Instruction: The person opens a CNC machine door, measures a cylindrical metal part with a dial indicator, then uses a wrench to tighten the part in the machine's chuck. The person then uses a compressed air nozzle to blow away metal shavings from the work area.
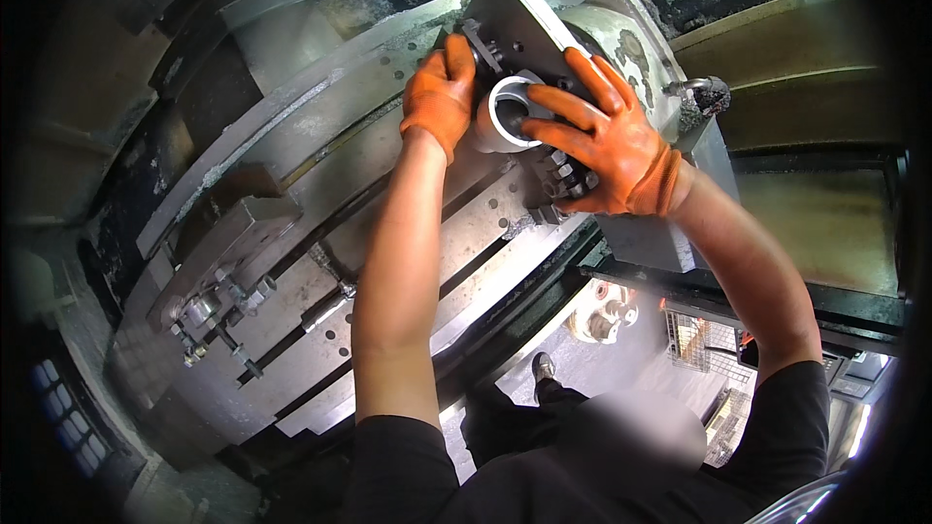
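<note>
A pale metal tubular part [497,144] with a round dark bore stands against an upright metal plate [529,24] on the slotted machine table. My left hand [439,95], in an orange glove, is closed at the part's left side, beside a small clamp bar [482,47]. What its curled fingers hold is hidden. Spread out on the other side, my right hand [621,150], also gloved in orange, lays two fingers over the tube's rim and bore. Its upper fingers touch the plate. Below its palm, several bolts or studs [563,173] show, partly covered.
The slotted machine table [466,243] stretches to the lower left. A second fixture block [238,243] with a bolted clamp [206,312] stands there. An eye bolt [691,85] juts out at the right. Beyond the near edge are the floor and wire baskets [689,338].
</note>
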### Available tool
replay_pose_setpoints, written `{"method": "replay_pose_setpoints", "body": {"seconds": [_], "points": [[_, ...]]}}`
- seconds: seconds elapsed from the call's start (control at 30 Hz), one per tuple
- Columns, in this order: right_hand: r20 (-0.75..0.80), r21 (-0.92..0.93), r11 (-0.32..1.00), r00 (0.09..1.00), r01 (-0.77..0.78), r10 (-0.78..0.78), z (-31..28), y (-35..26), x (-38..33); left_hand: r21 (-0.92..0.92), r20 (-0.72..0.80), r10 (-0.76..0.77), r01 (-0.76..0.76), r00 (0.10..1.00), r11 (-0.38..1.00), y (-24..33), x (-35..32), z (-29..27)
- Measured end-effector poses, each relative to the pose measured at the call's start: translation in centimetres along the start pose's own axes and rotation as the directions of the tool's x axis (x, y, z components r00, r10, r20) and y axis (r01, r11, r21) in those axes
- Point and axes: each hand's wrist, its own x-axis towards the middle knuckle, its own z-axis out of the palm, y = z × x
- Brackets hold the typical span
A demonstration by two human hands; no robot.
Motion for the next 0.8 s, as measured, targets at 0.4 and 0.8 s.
{"method": "replay_pose_setpoints", "body": {"seconds": [0.4, 0.8], "points": [[0.031, -0.032, 0.999, 0.999, 0.036, -0.035, 0.2, 0.4, -0.3, -0.198, 0.02, -0.254, 0.253, 0.967, 0.947, 0.5, 2.8, -0.9], [0.029, -0.053, 0.997, 0.998, 0.063, -0.062, 0.6, 0.4, -0.2, -0.138, 0.101, -0.29, 0.303, 0.952, 0.943, 2.3, 1.9, -0.9]]}}
